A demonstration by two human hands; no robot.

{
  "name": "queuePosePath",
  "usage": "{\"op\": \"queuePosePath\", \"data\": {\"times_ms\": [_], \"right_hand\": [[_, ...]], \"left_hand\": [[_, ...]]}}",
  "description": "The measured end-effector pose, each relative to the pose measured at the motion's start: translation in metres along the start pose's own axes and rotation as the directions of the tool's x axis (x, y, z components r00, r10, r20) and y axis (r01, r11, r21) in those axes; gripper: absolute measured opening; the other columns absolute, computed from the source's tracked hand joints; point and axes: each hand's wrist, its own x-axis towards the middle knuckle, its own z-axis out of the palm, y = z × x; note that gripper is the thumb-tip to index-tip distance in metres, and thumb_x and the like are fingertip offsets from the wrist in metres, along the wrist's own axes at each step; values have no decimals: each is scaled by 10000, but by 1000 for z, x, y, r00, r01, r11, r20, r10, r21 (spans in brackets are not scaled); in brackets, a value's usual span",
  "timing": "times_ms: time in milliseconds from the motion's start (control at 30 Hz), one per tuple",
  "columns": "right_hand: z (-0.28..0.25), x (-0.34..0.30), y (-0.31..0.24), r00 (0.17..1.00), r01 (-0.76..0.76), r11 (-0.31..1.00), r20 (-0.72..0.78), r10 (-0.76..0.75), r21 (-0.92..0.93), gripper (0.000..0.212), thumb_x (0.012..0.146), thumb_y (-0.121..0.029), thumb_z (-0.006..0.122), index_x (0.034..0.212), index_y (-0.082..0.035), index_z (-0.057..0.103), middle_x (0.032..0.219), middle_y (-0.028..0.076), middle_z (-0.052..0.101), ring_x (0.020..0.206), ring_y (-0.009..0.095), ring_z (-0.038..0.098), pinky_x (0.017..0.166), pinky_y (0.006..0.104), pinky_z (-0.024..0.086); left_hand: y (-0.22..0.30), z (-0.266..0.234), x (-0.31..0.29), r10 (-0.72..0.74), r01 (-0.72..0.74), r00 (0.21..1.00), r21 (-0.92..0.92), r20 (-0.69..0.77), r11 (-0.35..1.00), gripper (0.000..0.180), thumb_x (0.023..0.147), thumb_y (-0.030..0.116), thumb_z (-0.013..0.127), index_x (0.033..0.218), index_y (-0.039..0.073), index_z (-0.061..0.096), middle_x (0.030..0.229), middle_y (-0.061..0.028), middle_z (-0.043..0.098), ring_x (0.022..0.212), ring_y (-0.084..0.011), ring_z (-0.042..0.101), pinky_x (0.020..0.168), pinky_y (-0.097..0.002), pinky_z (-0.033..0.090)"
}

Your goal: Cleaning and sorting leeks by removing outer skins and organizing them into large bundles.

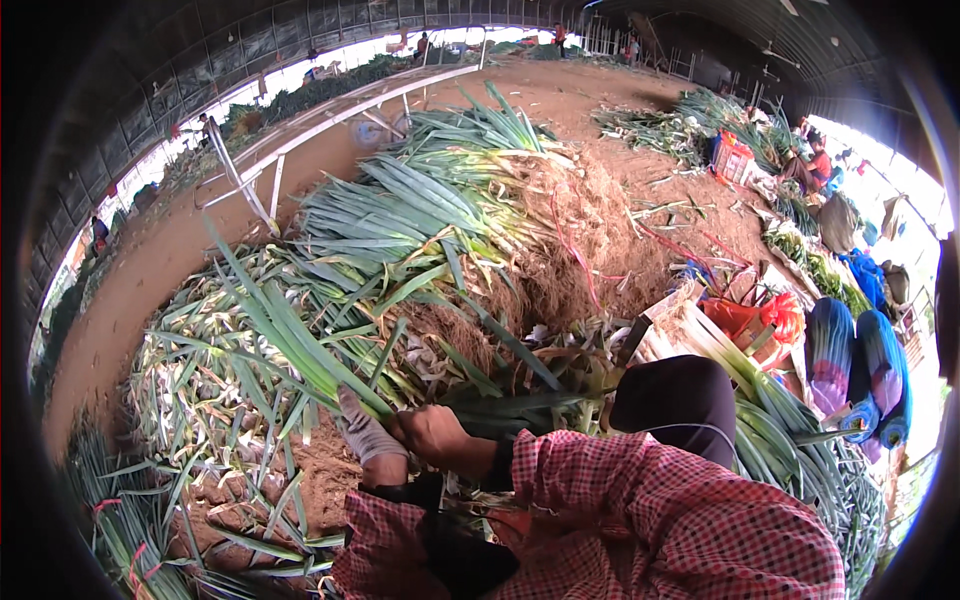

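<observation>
A green leek [305, 350] with long leaves fanning up to the left is held low in front of me. My left hand [367, 430], in a pale striped glove, is closed around its stalk. Right against it, my bare right hand [432, 436] is curled in a fist on the same stalk, fingers bent. The leek's lower end is hidden behind my hands and sleeves. Beyond my hands lies a big heap of leeks [385, 220], leaves to the left, brown roots [560, 240] to the right.
Leaf scraps [215, 370] cover the ground at left. Tied leeks [110, 510] lie at lower left. At my right are pale-stemmed leeks [730, 370], a red plastic bag [785, 315] and blue rolls [880, 360]. A white metal frame [330, 115] stands behind; a person [818, 165] sits far right.
</observation>
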Motion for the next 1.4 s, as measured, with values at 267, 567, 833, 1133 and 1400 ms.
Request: {"op": "queuePosePath", "data": {"times_ms": [267, 567, 833, 1133, 1400], "right_hand": [[-5, -7, 1, 969, -235, 684, 116, 216, 691, 491, 824, -463, 494, 999, -5, 533, 699, 127, 586, 649, 278, 574, 599, 382, 463], [-12, -11, 15, 964, -263, 925, 28, 266, 275, 423, 830, -392, 500, 971, 4, 553, 744, 209, 583, 717, 360, 585, 626, 420, 450], [8, -12, 33, 854, -520, 677, 294, 429, 521, 282, 852, -264, 470, 966, -32, 582, 721, 127, 593, 687, 205, 607, 602, 357, 469], [-25, -29, 12, 799, -268, -457, 460, 387, 848, 277, 876, -325, 473, 681, -134, 426, 514, -25, 324, 435, 120, 326, 427, 287, 309], [-54, -108, 132, 896, -438, 800, 123, 427, 410, 206, 797, -234, 537, 892, -109, 403, 768, 45, 370, 663, 192, 367, 592, 312, 337]], "left_hand": [[23, -1, 5, -154, 388, 784, -281, 601, 878, 603, 758, 658, 419, 861, 74, 525, 557, 38, 400, 418, -78, 357, 346, -214, 286], [31, 11, -28, -64, 13, 972, 216, 227, 976, 368, 846, 418, 492, 937, 62, 512, 782, -5, 512, 703, -123, 497, 555, -234, 407], [31, -1, -17, -7, 25, 701, -14, 713, 1000, 521, 772, 487, 571, 1019, 38, 477, 644, 23, 415, 526, -97, 387, 487, -224, 341], [66, -5, -10, 136, -84, 922, -156, 362, 984, 484, 827, 421, 528, 1160, 79, 451, 680, 38, 438, 601, -67, 441, 628, -228, 459], [105, -84, 71, 452, -412, 885, -262, 112, 873, 404, 824, 368, 562, 1081, 70, 472, 721, 22, 461, 563, -75, 424, 448, -208, 353]]}}
